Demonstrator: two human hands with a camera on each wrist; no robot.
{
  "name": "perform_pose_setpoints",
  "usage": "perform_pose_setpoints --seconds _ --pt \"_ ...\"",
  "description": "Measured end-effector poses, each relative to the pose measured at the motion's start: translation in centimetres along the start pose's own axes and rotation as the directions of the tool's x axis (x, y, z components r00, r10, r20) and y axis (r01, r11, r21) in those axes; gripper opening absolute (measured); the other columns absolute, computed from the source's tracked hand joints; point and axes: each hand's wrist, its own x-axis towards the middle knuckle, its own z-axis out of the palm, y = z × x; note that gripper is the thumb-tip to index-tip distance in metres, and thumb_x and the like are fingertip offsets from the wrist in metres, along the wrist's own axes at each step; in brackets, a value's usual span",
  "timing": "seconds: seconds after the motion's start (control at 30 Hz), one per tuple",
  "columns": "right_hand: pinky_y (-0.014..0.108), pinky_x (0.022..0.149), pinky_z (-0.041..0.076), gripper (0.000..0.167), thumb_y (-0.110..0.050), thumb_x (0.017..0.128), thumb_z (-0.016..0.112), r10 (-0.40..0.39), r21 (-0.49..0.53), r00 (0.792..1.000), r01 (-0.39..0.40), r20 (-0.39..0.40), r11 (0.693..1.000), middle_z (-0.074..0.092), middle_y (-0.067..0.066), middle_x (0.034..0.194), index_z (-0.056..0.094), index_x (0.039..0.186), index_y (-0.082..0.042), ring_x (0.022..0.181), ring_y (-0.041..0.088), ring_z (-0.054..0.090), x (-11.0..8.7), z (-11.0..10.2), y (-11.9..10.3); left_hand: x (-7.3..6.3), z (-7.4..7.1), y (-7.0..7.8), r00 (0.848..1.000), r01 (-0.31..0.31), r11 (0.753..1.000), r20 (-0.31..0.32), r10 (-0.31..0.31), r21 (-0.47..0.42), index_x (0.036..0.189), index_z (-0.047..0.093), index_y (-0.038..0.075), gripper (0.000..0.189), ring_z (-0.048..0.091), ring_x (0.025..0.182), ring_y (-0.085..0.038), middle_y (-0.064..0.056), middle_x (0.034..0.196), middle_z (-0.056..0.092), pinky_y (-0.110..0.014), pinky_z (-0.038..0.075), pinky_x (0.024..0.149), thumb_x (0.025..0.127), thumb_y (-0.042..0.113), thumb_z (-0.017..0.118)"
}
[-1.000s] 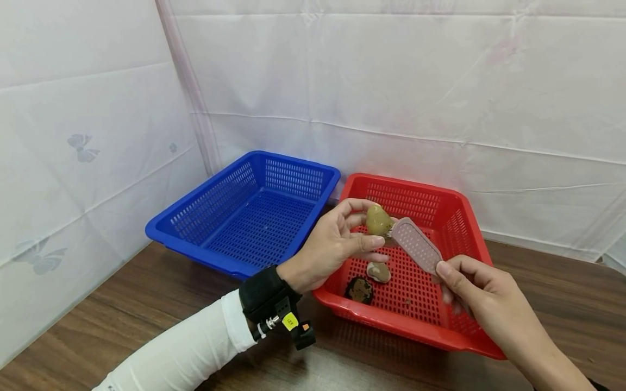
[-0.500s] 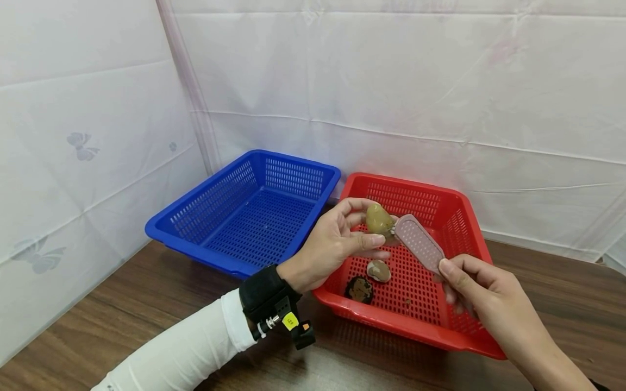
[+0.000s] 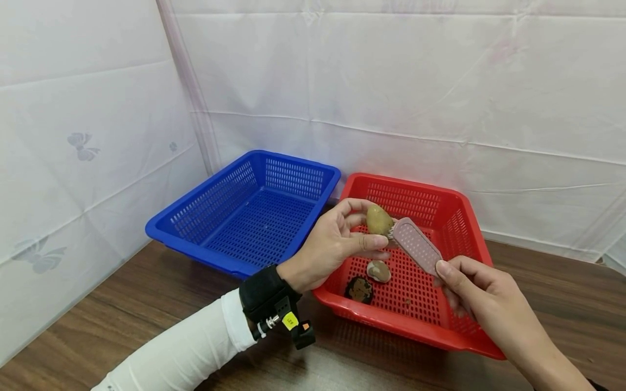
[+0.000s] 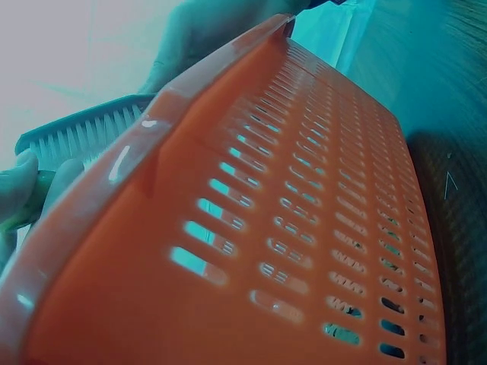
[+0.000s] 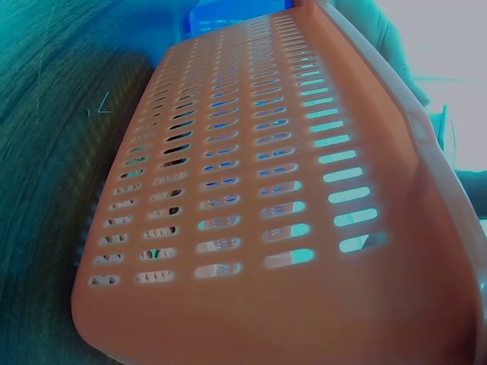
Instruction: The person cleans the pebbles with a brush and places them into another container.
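In the head view my left hand (image 3: 337, 241) holds a smooth, rounded yellow-green stone (image 3: 379, 219) between fingers and thumb, above the red basket (image 3: 411, 320). My right hand (image 3: 489, 298) pinches the near end of a pink scrubbing brush (image 3: 417, 245). The brush's far end and its bristles touch the stone's lower right side. Below, on the basket floor, lie a beige and white stone (image 3: 379, 271) and a dark stone with brown patches (image 3: 359, 290). The left wrist view shows the brush's pale bristles (image 4: 84, 141) facing the held stone, past the basket rim.
A blue perforated basket (image 3: 264, 228) stands left of the red one on the brown wooden table (image 3: 161, 304). White cloth (image 3: 391, 81) hangs behind and on the left. The red basket's wall (image 5: 251, 319) blocks most of both wrist views.
The brush shifted slightly up and right, then back down and left along the stone's lower side. The left hand and the stone stay nearly still.
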Motion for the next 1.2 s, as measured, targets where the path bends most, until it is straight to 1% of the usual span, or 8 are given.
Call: perform_pose_setpoints --seconds 0.1,0.23,0.4,0.53,0.67,0.77,1.0,1.2 --pt "0.034 0.052 0.045 0.03 -0.034 0.11 0.061 0.01 -0.016 1.0 -0.01 -0.017 1.0 0.058 0.009 0.074 0.068 0.093 -0.011 0.069 0.023 0.058 0.04 0.0 -0.1 0.01 -0.01 -0.02 1.0 0.002 1.0 0.004 -0.002 -0.001 0.143 0.042 -0.002 0.05 0.075 0.101 -0.035 -0.021 0.123 0.065 -0.043 0.064 0.086 0.099 -0.014 0.063" --pt "0.034 0.053 0.046 0.032 -0.035 0.11 0.061 0.02 -0.002 0.999 -0.02 -0.031 1.0 0.058 0.009 0.074 0.067 0.093 -0.009 0.068 0.023 0.057 0.1 -0.03 -0.05 -0.02 -0.03 -0.02 1.0 -0.003 1.0 0.009 0.003 -0.012 0.142 0.043 -0.001 0.049 0.076 0.098 -0.031 -0.019 0.119 0.065 -0.044 0.064 0.086 0.099 -0.014 0.063" --pt "0.033 0.056 0.049 0.029 -0.031 0.111 0.06 0.004 0.069 0.999 0.0 -0.047 0.998 0.058 0.008 0.076 0.069 0.099 -0.007 0.069 0.024 0.057 0.03 -0.18 0.21 -0.02 0.0 -0.03 1.0 -0.01 0.999 0.016 0.011 -0.035 0.142 0.042 -0.002 0.049 0.076 0.094 -0.023 -0.017 0.117 0.065 -0.043 0.064 0.085 0.099 -0.015 0.062" --pt "0.036 0.054 0.046 0.024 -0.024 0.112 0.059 -0.036 0.123 0.999 0.039 -0.033 0.992 0.057 0.009 0.076 0.068 0.099 -0.005 0.067 0.024 0.055 -0.17 -0.25 0.42 0.0 0.04 -0.03 1.0 -0.013 0.999 0.015 0.013 -0.035 0.142 0.043 -0.003 0.048 0.076 0.094 -0.021 -0.018 0.119 0.065 -0.042 0.064 0.085 0.099 -0.015 0.062" --pt "0.039 0.05 0.042 0.023 -0.023 0.111 0.059 -0.061 0.082 0.998 0.06 0.006 0.995 0.056 0.008 0.074 0.066 0.094 -0.009 0.067 0.024 0.055 -0.29 -0.14 0.42 0.01 0.03 -0.07 1.0 -0.018 1.0 0.002 0.018 -0.001 0.141 0.045 -0.002 0.047 0.076 0.094 -0.019 -0.019 0.121 0.066 -0.042 0.064 0.086 0.1 -0.012 0.063" --pt "0.038 0.049 0.043 0.023 -0.024 0.111 0.06 -0.07 0.035 0.997 0.069 0.022 0.997 0.057 0.009 0.075 0.066 0.093 -0.011 0.067 0.025 0.056 -0.28 0.03 0.28 0.0 0.01 -0.11 1.0 -0.016 1.0 -0.014 0.016 0.023 0.14 0.046 -0.002 0.045 0.076 0.095 -0.019 -0.019 0.121 0.067 -0.042 0.064 0.086 0.1 -0.011 0.065" --pt "0.034 0.052 0.046 0.027 -0.033 0.11 0.061 -0.021 -0.033 0.999 0.02 -0.028 0.999 0.06 0.008 0.076 0.068 0.093 -0.012 0.069 0.024 0.058 -0.1 0.14 -0.12 -0.08 -0.05 -0.1 1.0 -0.004 1.0 -0.02 0.004 0.021 0.139 0.048 -0.001 0.045 0.076 0.094 -0.019 -0.018 0.119 0.069 -0.042 0.064 0.086 0.099 -0.011 0.066" --pt "0.031 0.056 0.05 0.03 -0.036 0.11 0.062 0.008 -0.031 0.999 -0.009 -0.052 0.999 0.06 0.008 0.077 0.068 0.096 -0.011 0.071 0.024 0.06 -0.02 0.04 -0.12 -0.04 -0.05 -0.14 1.0 0.002 1.0 -0.017 -0.002 0.015 0.138 0.048 -0.001 0.044 0.077 0.091 -0.018 -0.016 0.116 0.069 -0.041 0.064 0.085 0.099 -0.011 0.066"
